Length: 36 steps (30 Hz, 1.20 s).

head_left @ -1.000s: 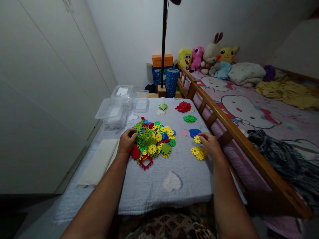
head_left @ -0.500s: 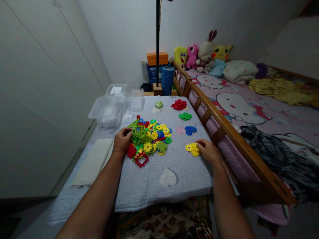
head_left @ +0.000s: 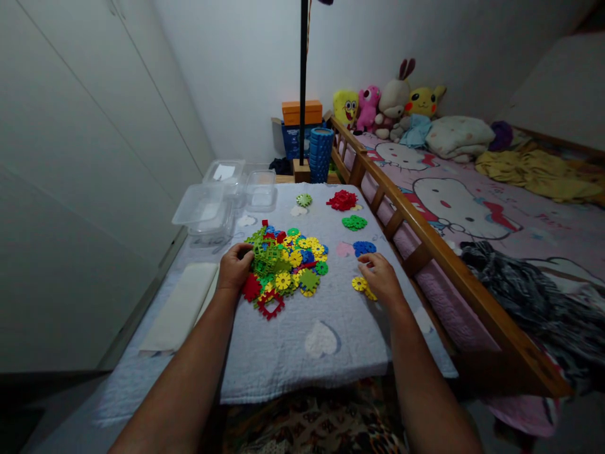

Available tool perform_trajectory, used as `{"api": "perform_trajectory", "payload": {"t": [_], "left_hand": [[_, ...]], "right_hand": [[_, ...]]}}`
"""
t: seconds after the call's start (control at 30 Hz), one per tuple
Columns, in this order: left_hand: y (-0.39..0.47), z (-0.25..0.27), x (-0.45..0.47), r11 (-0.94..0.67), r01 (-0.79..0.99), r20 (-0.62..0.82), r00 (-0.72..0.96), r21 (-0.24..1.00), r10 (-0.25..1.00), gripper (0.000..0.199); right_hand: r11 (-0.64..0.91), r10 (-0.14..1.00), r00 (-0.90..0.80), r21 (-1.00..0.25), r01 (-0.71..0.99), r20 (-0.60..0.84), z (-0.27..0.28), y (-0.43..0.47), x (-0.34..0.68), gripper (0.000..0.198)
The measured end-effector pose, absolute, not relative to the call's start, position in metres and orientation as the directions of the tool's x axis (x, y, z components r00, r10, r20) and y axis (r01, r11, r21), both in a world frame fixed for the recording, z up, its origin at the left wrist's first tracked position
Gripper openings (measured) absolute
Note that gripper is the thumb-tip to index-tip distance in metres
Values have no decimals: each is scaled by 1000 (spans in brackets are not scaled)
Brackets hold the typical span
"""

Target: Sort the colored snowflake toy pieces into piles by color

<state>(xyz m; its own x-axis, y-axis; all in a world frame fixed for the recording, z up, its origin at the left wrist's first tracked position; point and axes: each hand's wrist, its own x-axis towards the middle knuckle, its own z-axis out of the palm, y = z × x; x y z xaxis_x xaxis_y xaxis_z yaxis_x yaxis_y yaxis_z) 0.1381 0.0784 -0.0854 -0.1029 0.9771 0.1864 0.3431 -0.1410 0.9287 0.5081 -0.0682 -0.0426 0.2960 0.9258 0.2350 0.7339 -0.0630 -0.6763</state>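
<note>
A mixed pile of plastic building pieces [head_left: 295, 258] in green, yellow, red and blue lies on the cloth-covered table. My left hand [head_left: 235, 268] is curled against its left edge, beside the green lattice pieces [head_left: 267, 252]; whatever its fingers hold is hidden. My right hand [head_left: 382, 277] hovers over a small group of yellow flower discs [head_left: 359, 284], partly covering them. Its thumb and forefinger are apart with nothing visible between them. Just beyond those fingertips is a group of blue flower discs [head_left: 364, 248].
Farther back are groups of green discs [head_left: 354, 222], red pieces [head_left: 342, 200] and a light-green piece [head_left: 304, 200]. Clear plastic containers [head_left: 203, 211] stand at back left, near a folded cream cloth [head_left: 179, 309]. A wooden bed rail [head_left: 406, 221] borders the right side.
My right hand has moved from the right side of the yellow discs to above them, towards the blue group. My left hand stays at the pile. The view has shifted slightly.
</note>
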Motion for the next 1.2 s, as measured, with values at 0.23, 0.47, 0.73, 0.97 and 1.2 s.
{"api": "perform_trajectory", "payload": {"t": [0.23, 0.47, 0.73, 0.97, 1.2], "left_hand": [[80, -89, 137, -150, 338, 194, -100, 929, 976, 30], [80, -90, 138, -153, 324, 195, -99, 933, 976, 29], [83, -93, 136, -170, 316, 208, -89, 933, 974, 28], [82, -91, 137, -152, 309, 191, -100, 939, 976, 28], [81, -90, 137, -155, 322, 197, -100, 934, 975, 30]], "right_hand": [[80, 967, 76, -576, 814, 241, -44, -13, 455, 20], [-110, 957, 223, -479, 871, 186, -65, 16, 426, 41], [-150, 945, 262, -450, 880, 197, -81, 19, 424, 33], [-76, 899, 304, -571, 817, 316, -89, 19, 428, 24], [-38, 883, 397, -807, 590, 249, -76, 18, 436, 6]]}}
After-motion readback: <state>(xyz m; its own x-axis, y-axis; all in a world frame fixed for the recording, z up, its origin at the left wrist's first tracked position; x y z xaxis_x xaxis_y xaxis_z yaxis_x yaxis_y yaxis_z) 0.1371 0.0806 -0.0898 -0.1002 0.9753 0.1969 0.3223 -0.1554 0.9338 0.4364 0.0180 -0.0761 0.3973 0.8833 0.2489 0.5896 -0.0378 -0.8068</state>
